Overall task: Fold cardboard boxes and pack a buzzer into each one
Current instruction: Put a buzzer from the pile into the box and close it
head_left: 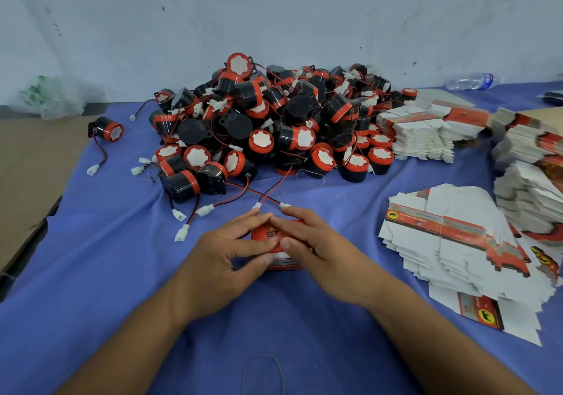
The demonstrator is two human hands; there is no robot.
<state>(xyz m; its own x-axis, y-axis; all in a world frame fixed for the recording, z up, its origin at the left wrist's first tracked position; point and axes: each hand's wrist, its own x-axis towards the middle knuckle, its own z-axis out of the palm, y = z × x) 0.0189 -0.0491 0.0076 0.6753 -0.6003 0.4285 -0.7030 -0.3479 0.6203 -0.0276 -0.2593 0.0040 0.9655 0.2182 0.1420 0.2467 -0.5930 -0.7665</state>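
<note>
A small red cardboard box stands on the blue cloth in front of me, mostly covered by both hands. My left hand grips its left side with fingers curled over the top and thumb at the front. My right hand grips its right side, thumb pressing the front flap. Behind it lies a big heap of black and red buzzers with red and black wires and white plugs. Whether a buzzer is inside the box is hidden.
Fanned stacks of flat white and red box blanks lie at the right, more stacks behind them. One lone buzzer sits at far left. A plastic bottle lies by the wall. A rubber band lies near me.
</note>
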